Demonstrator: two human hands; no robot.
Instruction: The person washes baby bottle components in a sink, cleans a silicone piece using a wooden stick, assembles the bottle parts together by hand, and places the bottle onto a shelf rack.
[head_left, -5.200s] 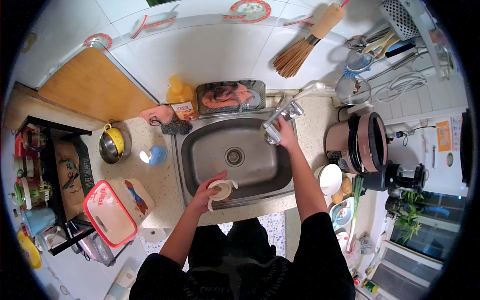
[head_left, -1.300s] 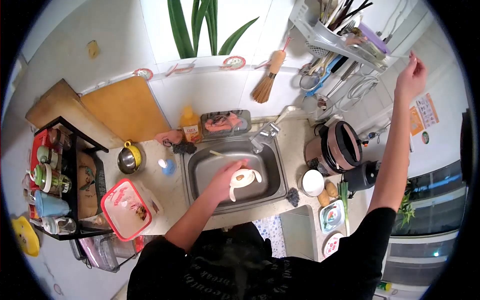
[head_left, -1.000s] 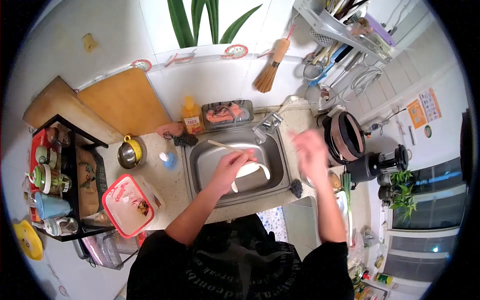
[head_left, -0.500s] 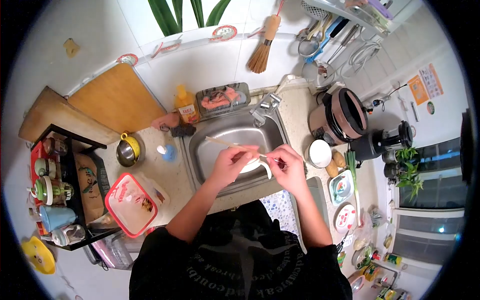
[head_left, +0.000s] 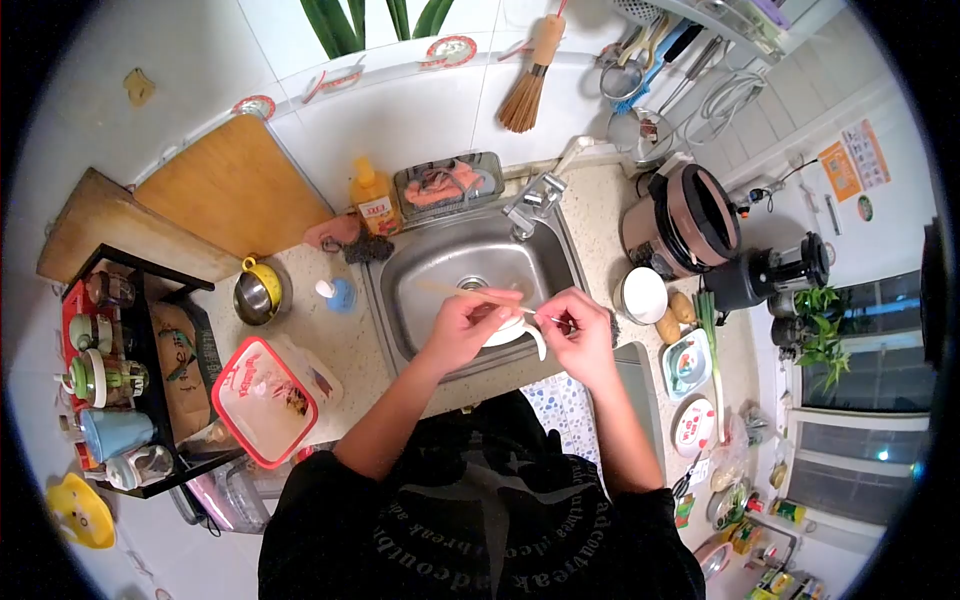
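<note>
Over the sink [head_left: 395, 330], both my hands are closed on a thin pale stick [head_left: 528, 309], possibly a chopstick. My left hand [head_left: 475, 325] pinches it near the middle, with a long blurred end reaching out to the left. My right hand [head_left: 578, 335] grips the other end between thumb and fingers. A small dark bit shows by the right fingers, too small to name. Just below the hands is a smooth white thing [head_left: 505, 332] with a curved, handle-like part; the hands hide much of it, and I cannot tell whether they touch it.
The faucet [head_left: 535, 205] stands behind the sink. A white bowl [head_left: 642, 296], potatoes [head_left: 675, 315], green onions [head_left: 710, 350] and a rice cooker [head_left: 685, 220] are to the right. Left are a soap pump [head_left: 338, 292], a metal bowl [head_left: 256, 298] and a red-rimmed bin [head_left: 265, 402].
My hands keep nearly the same pinch on the stick, whose left end now looks more blurred. The whole view has shifted slightly.
</note>
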